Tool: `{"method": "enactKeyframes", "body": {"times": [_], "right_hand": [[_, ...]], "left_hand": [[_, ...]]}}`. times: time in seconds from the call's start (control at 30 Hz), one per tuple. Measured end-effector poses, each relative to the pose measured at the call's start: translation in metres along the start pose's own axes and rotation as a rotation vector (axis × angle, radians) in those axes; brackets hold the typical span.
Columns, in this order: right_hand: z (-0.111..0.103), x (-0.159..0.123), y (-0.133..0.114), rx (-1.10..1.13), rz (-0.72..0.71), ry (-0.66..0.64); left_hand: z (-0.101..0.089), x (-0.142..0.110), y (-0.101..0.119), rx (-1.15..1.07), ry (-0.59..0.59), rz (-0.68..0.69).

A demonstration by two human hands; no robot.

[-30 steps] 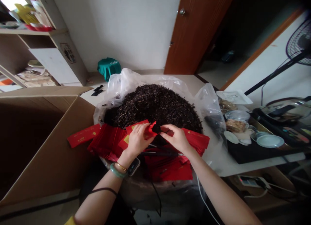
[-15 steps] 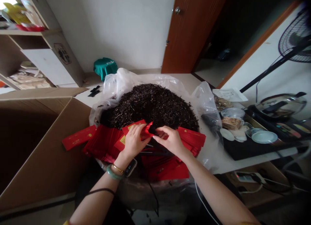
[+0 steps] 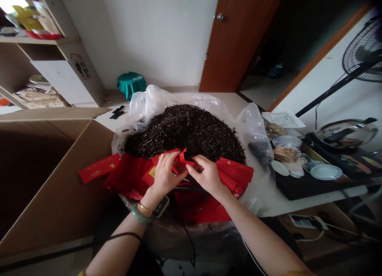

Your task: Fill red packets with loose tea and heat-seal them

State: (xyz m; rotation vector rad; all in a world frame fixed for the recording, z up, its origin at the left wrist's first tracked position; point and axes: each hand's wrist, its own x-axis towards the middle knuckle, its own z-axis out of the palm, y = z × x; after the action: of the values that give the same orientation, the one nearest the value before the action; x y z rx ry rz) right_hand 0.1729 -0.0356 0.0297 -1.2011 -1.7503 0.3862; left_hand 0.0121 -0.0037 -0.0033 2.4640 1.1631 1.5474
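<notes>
My left hand [image 3: 166, 172] is closed around a small red packet [image 3: 180, 163] whose upper end stands open. The thumb and fingers of my right hand [image 3: 205, 173] pinch the right edge of this packet's mouth. Behind both hands rises a large heap of dark loose tea leaves [image 3: 191, 125] on a clear plastic sheet [image 3: 152, 99]. Several flat red packets [image 3: 128, 174] are stacked left of my left hand. More red packets [image 3: 235, 172] lie fanned at the right and below my hands. Whether anything is inside the held packet, I cannot tell.
A big open cardboard box [image 3: 56, 180] stands at the left. On the right, a black tray [image 3: 301, 188] carries dishes and a plastic tub [image 3: 286, 142], with a glass kettle [image 3: 346, 133] behind. A single red packet [image 3: 98, 168] lies beside the box.
My right hand has come in against the packet's mouth, where dark leaves showed at its fingertips before. The packet's opening looks wider. The view has shifted slightly.
</notes>
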Motion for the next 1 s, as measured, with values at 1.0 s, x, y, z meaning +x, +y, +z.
{"method": "enactKeyframes", "body": {"times": [1.0], "right_hand": [[-0.018,0.015,0.012,0.440,0.522,0.089]], "left_hand": [[0.005,-0.006,0.001,-0.125,-0.277,-0.213]]}}
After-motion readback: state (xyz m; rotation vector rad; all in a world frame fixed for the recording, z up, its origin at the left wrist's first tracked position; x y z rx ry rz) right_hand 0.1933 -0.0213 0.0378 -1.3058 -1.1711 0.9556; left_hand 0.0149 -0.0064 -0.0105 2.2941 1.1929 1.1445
